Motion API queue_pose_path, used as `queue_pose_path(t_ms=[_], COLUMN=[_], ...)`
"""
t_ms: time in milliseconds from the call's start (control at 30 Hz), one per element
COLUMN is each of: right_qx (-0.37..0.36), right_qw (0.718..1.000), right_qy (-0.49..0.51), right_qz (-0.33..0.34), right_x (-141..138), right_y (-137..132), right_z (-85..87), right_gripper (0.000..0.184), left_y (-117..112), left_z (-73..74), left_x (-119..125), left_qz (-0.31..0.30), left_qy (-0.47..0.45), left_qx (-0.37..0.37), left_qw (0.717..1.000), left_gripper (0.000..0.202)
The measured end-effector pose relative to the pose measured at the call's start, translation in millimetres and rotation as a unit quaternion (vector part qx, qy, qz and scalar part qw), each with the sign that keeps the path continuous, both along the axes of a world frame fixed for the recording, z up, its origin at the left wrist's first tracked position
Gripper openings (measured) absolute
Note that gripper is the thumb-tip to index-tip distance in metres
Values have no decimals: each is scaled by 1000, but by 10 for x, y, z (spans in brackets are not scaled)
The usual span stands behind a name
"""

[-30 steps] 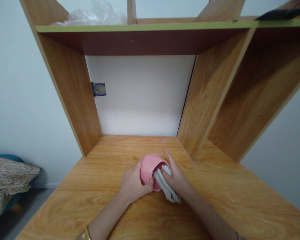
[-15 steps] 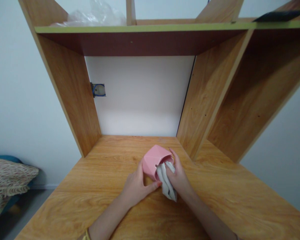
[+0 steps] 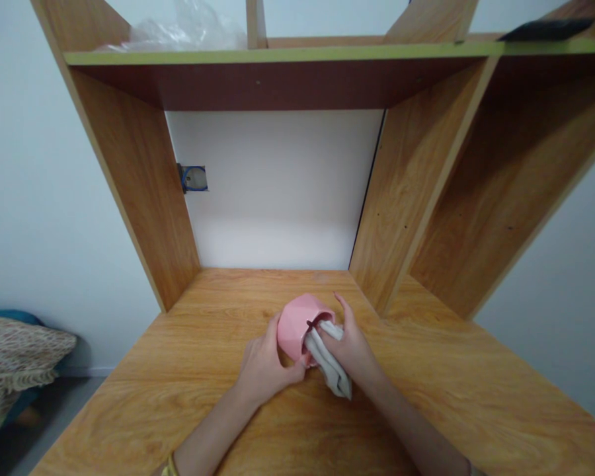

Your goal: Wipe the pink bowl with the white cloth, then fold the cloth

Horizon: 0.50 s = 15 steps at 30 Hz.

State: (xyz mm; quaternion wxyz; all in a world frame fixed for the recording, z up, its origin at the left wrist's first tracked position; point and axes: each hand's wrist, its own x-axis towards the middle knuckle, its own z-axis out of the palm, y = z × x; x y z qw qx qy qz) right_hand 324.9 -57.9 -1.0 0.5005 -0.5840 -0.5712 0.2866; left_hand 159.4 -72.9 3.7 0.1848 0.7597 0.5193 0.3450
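Observation:
A pink faceted bowl-like pot (image 3: 297, 320) is tipped on its side above the desk, its opening turned to the right and toward me. My left hand (image 3: 268, 363) grips it from the left, thumb at the lower rim. My right hand (image 3: 350, 344) holds a pale grey cloth (image 3: 333, 367), part of which is pushed inside the opening while the rest hangs below. The right index finger sticks up outside the rim; the other fingertips are hidden in the cloth and pot. A small dark notch shows in the rim.
The wooden desk (image 3: 188, 396) runs beneath both hands. Side panels (image 3: 133, 172) and a shelf (image 3: 258, 56) frame the white back wall. Clear plastic wrap (image 3: 183, 30) and a dark flat object (image 3: 548, 30) lie above. An uncovered socket box (image 3: 194, 178) is at left; a woven throw (image 3: 20, 344) is beyond the desk.
The pot has turned slightly in my left hand and shifted a little left and down. My right hand has moved slightly left with the cloth, which remains in the opening.

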Motion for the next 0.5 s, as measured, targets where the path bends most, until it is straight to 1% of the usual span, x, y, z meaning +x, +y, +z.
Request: queue_pose_path(t_ms=[133, 233, 333, 500], right_qx=[4, 11, 16, 26], right_qw=[1000, 998, 996, 996], right_qy=[-25, -24, -16, -9], right_qz=[11, 54, 89, 84], right_x=[-12, -11, 5, 26], right_y=[5, 20, 28, 21], right_z=[-48, -120, -167, -173], right_gripper=[72, 70, 67, 67], left_y=[23, 38, 38, 29], left_z=[-19, -38, -41, -16], left_x=[-39, -67, -73, -64], left_qz=[11, 13, 15, 11], left_qy=[0, 15, 42, 38], left_qx=[17, 37, 39, 31], left_qw=[1000, 999, 998, 999], left_gripper=[71, 70, 71, 69])
